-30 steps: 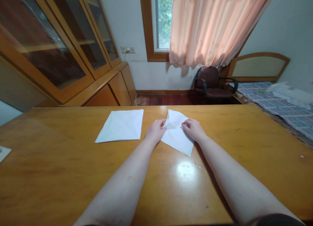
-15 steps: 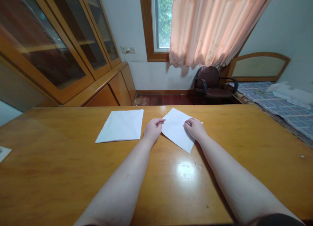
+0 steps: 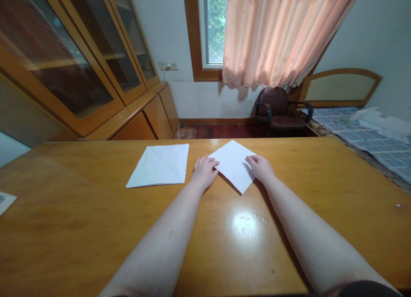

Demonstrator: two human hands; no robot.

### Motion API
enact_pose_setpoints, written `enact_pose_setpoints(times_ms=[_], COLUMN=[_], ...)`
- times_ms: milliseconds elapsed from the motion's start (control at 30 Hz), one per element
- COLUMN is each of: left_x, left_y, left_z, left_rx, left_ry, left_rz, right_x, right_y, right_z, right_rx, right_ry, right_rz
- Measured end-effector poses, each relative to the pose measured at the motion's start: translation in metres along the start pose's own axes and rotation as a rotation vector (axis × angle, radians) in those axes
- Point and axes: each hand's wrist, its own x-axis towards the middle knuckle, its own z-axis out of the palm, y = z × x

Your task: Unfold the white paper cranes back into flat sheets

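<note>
A white square of paper [image 3: 233,163] lies flat on the wooden table [image 3: 80,211], turned like a diamond. My left hand [image 3: 203,172] rests at its left edge with the fingers curled down onto the paper. At the paper's right corner sits my right hand [image 3: 261,168], fingertips pressing on the sheet. A second white sheet [image 3: 160,165], creased, lies flat to the left of my left hand, apart from it.
A scrap of printed paper [image 3: 4,200] lies at the table's left edge. Glass-fronted wooden cabinets [image 3: 80,70] stand at the left. Beyond the table are a dark armchair [image 3: 279,108], a bed [image 3: 362,134] with a checked cover and a curtained window [image 3: 215,27].
The raised fold in the paper has been laid flat, and the sheet has slid a little away from me. Both hands moved with it and now press on its edges.
</note>
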Motion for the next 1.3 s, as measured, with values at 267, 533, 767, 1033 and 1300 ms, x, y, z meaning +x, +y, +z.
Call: enact_pose_setpoints(times_ms=[267,533,767,1033,1300], left_x=[-0.001,0.0,0.003,0.001,-0.001], left_y=[0.007,0.002,-0.002,0.0,0.003], left_z=[-0.011,-0.008,-0.002,-0.006,0.002], left_rx=[-0.121,-0.165,-0.126,0.036,0.052], left_ry=[-0.099,0.055,0.117,0.092,-0.037], left_rz=[-0.027,-0.208,-0.311,-0.342,0.001], right_x=[-0.002,-0.008,-0.003,-0.001,0.001], right_y=[0.009,0.001,-0.002,-0.001,0.001], right_z=[0.012,0.004,0.006,0.006,0.006], right_rx=[0.291,0.216,-0.009,-0.198,-0.315], right_ry=[-0.014,0.077,0.12,0.104,0.094], right_rz=[-0.123,-0.184,-0.013,0.024,0.002])
